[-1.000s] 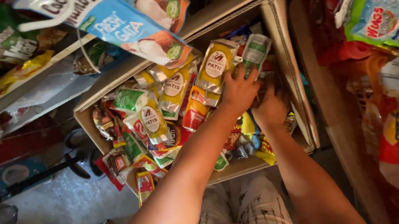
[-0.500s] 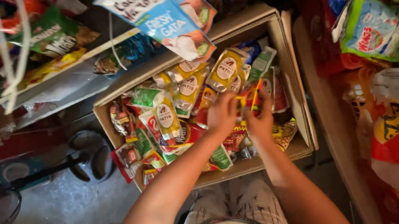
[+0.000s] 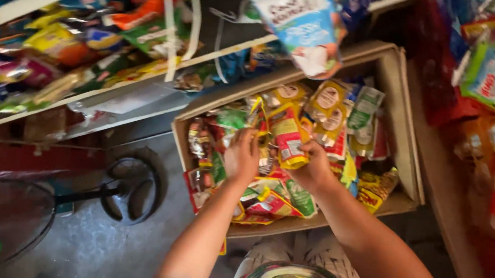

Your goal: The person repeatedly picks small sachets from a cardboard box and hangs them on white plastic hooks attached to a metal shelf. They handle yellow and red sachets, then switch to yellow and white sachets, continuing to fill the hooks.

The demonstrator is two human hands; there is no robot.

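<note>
Cluttered shelves (image 3: pixel 84 46) fill the upper left; centre frame, a cardboard box (image 3: pixel 408 170) brims with sachets. Right hand (image 3: pixel 312 168) has its grip closed around a yellow-red pouch (image 3: pixel 288 138); left hand (image 3: pixel 242 157) rests loosely curled among packets, blue hanging packs (image 3: pixel 299 14) overhead.

An open cardboard box (image 3: pixel 408 152) brims with sauce sachets (image 3: pixel 325 107) in yellow, red and green. It stands on a grey concrete floor (image 3: pixel 124 243), near the round black base of a fan (image 3: pixel 130 189). Beside it, a shelf (image 3: pixel 108 103) carries snack packets (image 3: pixel 59 43).
</note>
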